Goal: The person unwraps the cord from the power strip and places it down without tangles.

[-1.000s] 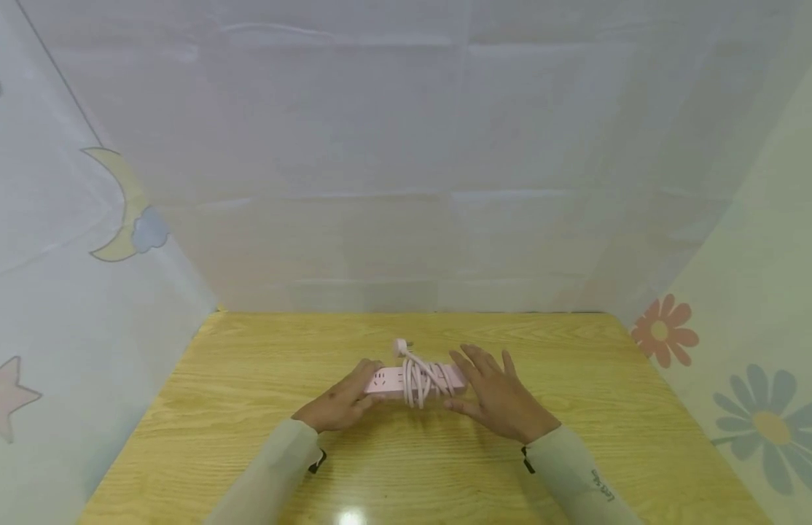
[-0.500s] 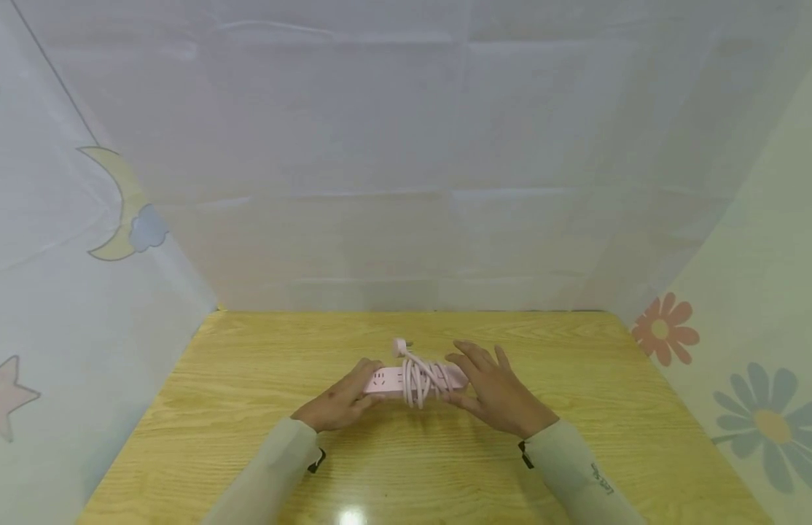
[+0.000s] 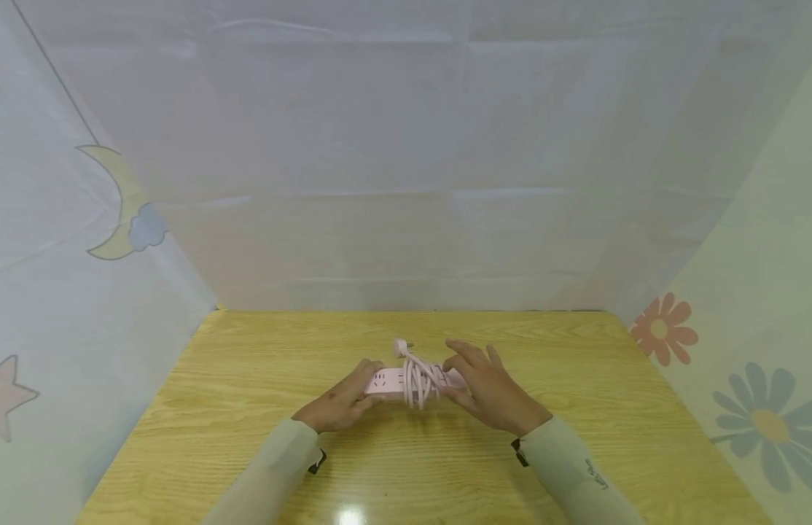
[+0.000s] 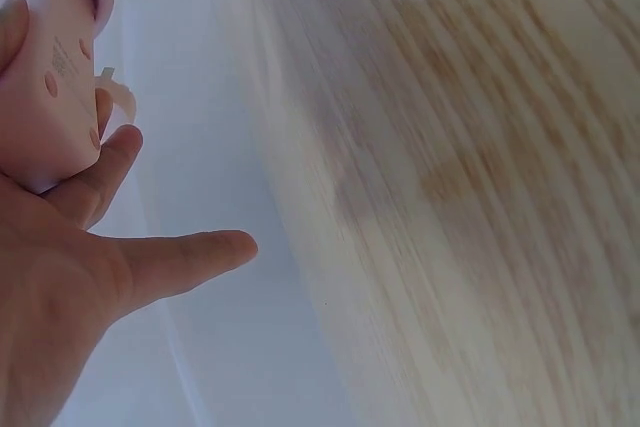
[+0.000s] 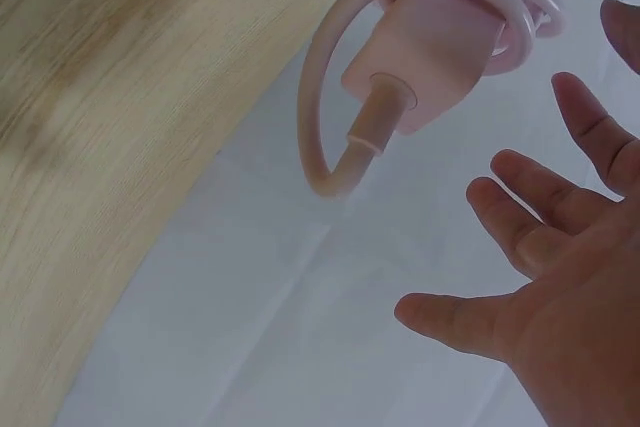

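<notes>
Power strip (image 3: 388,380), pink, raised above wood-grain tabletop (image 3: 406,474); matching cord (image 3: 415,385) looped round it, plug (image 3: 399,348) on the far side. Left hand (image 3: 340,402): gripping one end. Right hand (image 3: 494,392): fingers spread, just beside the opposite end, not touching.

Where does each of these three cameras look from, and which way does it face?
Head: worn on the head, facing forward and down at the table and pink power strip; left hand, right hand and pale sleeves show.
Left wrist: worn there, facing along the left hand to the strip's end it holds; only that hand shows.
Right wrist: worn there, facing past the right hand's spread fingers toward the strip and coiled cord; only that hand shows.
Shared: both wrist views show the strip, from opposite ends.
</notes>
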